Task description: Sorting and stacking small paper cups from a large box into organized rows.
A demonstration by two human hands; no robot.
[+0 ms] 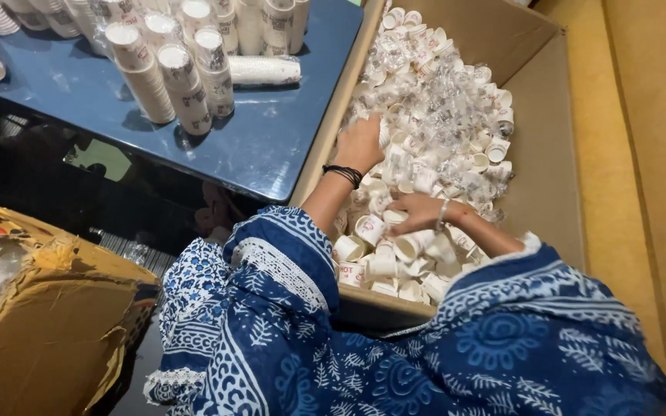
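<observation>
A large cardboard box [549,162] beside the blue table [271,139] is filled with loose paper cups [425,154]. Cups are being gathered: the left hand [361,142] is pressed among them, fingers hidden, state unclear; the right hand [418,212] lies fingers spread. Nesting seems next.

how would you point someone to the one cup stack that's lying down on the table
Start at the glossy blue table left of the big brown cardboard box. Among the upright stacks of white paper cups, look near the box's edge. The lying white cup stack alone rests on its side.

Stacked cups [186,81] on blue table [271,146]; torn carton [55,323].
</observation>
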